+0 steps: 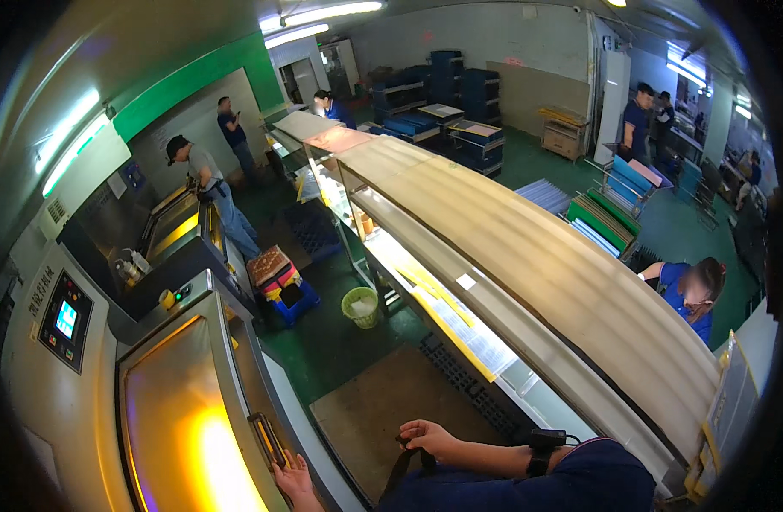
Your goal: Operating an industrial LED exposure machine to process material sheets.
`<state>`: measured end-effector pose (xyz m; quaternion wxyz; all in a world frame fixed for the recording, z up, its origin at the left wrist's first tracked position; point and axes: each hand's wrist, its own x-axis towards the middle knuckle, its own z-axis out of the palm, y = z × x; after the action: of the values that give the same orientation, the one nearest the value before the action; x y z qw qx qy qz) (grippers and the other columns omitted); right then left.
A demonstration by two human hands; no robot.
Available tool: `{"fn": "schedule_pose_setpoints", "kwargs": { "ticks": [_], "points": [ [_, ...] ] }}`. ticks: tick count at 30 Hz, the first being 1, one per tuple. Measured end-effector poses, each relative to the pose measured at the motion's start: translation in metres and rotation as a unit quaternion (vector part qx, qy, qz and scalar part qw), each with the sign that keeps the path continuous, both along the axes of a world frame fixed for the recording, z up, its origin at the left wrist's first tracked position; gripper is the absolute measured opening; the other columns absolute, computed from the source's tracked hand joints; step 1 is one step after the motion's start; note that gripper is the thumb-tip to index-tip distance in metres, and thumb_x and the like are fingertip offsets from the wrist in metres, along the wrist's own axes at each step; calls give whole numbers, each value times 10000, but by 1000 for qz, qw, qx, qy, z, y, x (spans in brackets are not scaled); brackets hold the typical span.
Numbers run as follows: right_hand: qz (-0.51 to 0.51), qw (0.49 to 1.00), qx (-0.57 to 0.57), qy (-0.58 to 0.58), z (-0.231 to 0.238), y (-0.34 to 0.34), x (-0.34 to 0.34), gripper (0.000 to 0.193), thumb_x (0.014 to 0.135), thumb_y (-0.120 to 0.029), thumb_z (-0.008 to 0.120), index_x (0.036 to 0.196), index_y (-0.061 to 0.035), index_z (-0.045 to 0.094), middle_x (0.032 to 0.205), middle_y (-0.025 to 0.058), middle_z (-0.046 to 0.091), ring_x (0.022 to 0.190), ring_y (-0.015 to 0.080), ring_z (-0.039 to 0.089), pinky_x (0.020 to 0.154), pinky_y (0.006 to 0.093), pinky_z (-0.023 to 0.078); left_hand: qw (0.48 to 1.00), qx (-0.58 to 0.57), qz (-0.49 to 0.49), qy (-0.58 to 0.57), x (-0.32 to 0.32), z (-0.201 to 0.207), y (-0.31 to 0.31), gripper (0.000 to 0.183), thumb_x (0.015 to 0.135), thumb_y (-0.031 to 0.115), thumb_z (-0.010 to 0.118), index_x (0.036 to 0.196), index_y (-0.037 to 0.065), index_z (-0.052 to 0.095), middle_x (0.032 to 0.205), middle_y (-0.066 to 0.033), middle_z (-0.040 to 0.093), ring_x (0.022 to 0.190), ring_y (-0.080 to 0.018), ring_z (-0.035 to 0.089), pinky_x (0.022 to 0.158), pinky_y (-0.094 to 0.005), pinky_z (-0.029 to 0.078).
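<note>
A slip is being risked by the open left hand (296, 482) lightly touching the black bar handle (266, 439), a limp dark strip (398, 471) being pinched by the right hand (427, 437).

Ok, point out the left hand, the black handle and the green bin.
Left hand (296, 480): head view, middle of the hand.
Black handle (271, 438): head view, middle of its length.
Green bin (362, 321): head view, lower side wall.

Dim overall, tubes (333, 13) overhead; hard yellow glare on lid (208, 427); tabletop (520, 377) glows under shelf (511, 226); fisheye bends edges, black vignette, far background soft.
</note>
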<state>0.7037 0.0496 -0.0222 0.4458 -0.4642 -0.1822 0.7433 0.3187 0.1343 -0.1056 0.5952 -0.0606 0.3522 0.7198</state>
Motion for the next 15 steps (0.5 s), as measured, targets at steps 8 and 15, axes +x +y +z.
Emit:
{"fn": "schedule_pose_setpoints", "kwargs": {
  "ticks": [8,15],
  "points": [
    [-71,997,14,13,-1,16,-10,491,783,94,625,1241,-22,492,1165,155,573,967,277,637,772,347,532,997,7,5,-83,-20,-20,-3,342,976,388,459,1198,133,516,1179,-57,593,1087,-204,592,861,-457,447],
    [-177,983,29,-26,-12,32,38,587,771,137,580,1292,-83,421,1172,160,546,947,285,621,789,338,532,997,49,-42,-34,2,-24,-2,353,1003,327,414,1287,117,420,1335,-155,469,1217,-245,500,957,-499,411]
  ]
}}
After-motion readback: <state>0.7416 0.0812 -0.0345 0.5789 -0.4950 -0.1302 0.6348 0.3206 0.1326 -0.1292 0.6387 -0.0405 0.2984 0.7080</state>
